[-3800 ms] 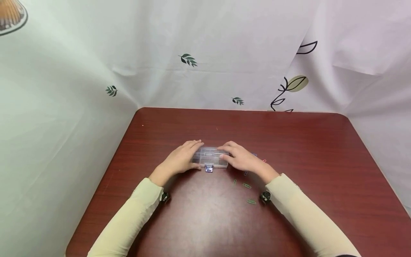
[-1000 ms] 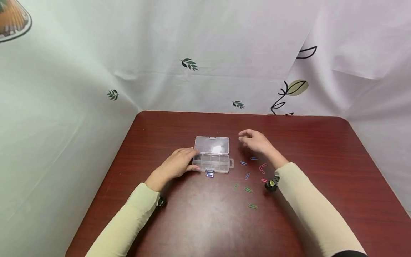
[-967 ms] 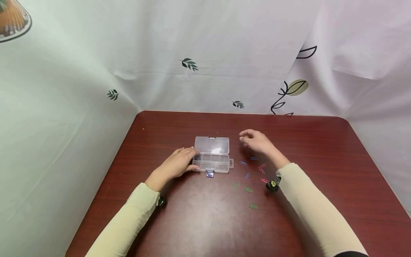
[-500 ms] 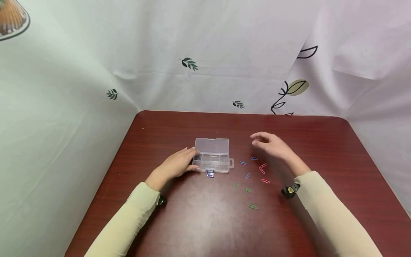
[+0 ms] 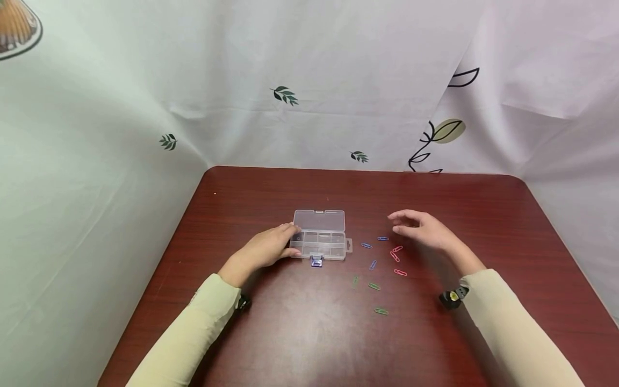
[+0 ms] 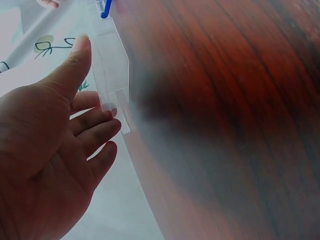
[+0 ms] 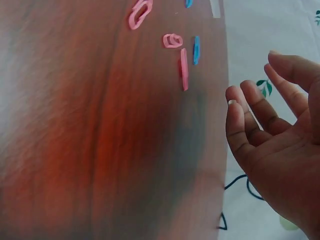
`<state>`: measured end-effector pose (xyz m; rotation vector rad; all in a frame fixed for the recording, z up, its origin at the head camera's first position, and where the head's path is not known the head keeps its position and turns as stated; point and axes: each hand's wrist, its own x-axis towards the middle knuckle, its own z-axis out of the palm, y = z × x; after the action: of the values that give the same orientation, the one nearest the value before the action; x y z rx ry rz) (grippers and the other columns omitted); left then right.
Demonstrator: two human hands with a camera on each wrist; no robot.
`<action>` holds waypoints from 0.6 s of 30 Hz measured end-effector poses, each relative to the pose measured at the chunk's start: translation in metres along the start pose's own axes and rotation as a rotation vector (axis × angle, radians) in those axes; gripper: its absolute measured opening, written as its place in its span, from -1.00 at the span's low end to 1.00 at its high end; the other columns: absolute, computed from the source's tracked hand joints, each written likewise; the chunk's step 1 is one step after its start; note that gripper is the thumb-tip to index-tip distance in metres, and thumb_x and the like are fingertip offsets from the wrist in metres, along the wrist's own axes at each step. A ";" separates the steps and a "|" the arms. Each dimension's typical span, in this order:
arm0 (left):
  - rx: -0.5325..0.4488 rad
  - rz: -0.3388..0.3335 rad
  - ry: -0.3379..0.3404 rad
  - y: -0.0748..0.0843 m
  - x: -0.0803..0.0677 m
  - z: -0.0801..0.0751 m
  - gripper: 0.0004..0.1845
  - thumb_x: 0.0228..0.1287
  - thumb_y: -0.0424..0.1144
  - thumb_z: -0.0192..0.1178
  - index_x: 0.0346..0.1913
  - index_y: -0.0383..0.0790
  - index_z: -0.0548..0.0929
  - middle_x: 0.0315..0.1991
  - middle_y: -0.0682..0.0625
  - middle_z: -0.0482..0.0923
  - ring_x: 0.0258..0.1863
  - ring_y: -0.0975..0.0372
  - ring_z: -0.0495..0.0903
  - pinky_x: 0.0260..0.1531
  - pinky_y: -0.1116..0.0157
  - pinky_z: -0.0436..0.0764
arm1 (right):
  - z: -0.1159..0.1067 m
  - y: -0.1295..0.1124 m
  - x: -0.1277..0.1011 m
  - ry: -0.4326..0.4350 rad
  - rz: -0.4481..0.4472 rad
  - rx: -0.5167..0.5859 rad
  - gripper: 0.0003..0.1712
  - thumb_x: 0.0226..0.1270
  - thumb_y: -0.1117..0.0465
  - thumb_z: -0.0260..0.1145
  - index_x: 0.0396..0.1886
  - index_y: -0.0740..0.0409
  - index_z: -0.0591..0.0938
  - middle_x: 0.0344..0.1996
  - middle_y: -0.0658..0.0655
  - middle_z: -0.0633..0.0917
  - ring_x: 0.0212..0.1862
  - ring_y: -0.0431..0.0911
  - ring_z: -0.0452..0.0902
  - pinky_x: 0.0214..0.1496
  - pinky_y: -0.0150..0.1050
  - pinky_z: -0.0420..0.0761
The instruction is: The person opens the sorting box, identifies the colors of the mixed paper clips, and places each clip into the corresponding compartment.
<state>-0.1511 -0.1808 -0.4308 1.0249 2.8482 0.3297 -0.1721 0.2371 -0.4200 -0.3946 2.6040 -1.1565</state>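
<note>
The left hand (image 5: 263, 250) rests against the left end of the box (image 5: 320, 243), fingers straight and relaxed, touching its wall and gripping nothing; in the left wrist view the thumb lies along the clear plastic with the fingers beside the latch tab. The box stands open on the table (image 5: 309, 333), lid tipped back, compartments bare as far as can be seen. The right hand (image 5: 425, 231) hovers above the table, fingers loose and slightly curled, holding nothing. The clips lie scattered between box and right hand: a blue clip (image 5: 382, 238) just beside the fingertips, a pink clip (image 5: 397, 249) just below the palm, another pink clip (image 5: 400, 272) nearer the person, green clips (image 5: 373, 286) further toward the table's near edge; none touches a finger. The step in hand looks like picking a first clip; it would go best by lowering thumb and forefinger onto one clip alone, the blue one being nearest; thin wire lies flat on smooth wood, so a fingertip may need to tilt or slide it up before pinching; the left hand should keep pressing the box so that it does not skid; the wrist ought to stay high enough not to sweep the pink clips aside.
</note>
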 end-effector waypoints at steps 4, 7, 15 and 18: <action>-0.001 0.000 0.002 0.000 0.001 0.001 -0.42 0.37 0.03 0.31 0.24 -0.32 0.51 0.15 -0.18 0.56 0.14 0.01 0.60 0.19 0.07 0.59 | 0.002 0.008 -0.005 -0.013 -0.023 -0.007 -0.57 0.42 0.09 0.38 0.20 0.16 0.64 -0.01 0.17 0.73 -0.07 -0.10 0.60 -0.09 -0.34 0.59; 0.002 -0.004 0.003 0.000 0.001 0.002 -0.41 0.37 0.03 0.30 0.25 -0.32 0.50 0.18 -0.19 0.56 0.19 0.00 0.58 0.23 0.06 0.56 | 0.003 0.013 -0.008 -0.021 -0.049 -0.009 -0.62 0.40 0.15 0.40 0.15 0.18 0.66 -0.08 0.16 0.74 -0.15 -0.17 0.60 -0.15 -0.38 0.59; -0.004 -0.033 -0.005 -0.001 0.000 0.003 -0.40 0.37 0.04 0.30 0.28 -0.31 0.49 0.29 -0.27 0.51 0.34 -0.09 0.48 0.36 0.01 0.45 | 0.003 0.023 -0.013 -0.060 -0.081 -0.045 -0.69 0.36 0.27 0.41 0.07 0.21 0.68 -0.08 0.15 0.74 -0.12 -0.22 0.62 -0.13 -0.40 0.59; -0.019 -0.042 -0.004 0.000 -0.001 0.002 -0.39 0.37 0.03 0.30 0.29 -0.31 0.49 0.32 -0.30 0.49 0.36 -0.13 0.45 0.39 -0.01 0.41 | 0.003 0.026 -0.013 -0.061 -0.089 -0.086 -0.72 0.35 0.30 0.41 0.03 0.18 0.70 -0.10 0.11 0.75 -0.12 -0.22 0.61 -0.12 -0.40 0.58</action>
<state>-0.1504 -0.1809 -0.4328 0.9594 2.8534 0.3497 -0.1621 0.2562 -0.4399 -0.5600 2.6128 -1.0449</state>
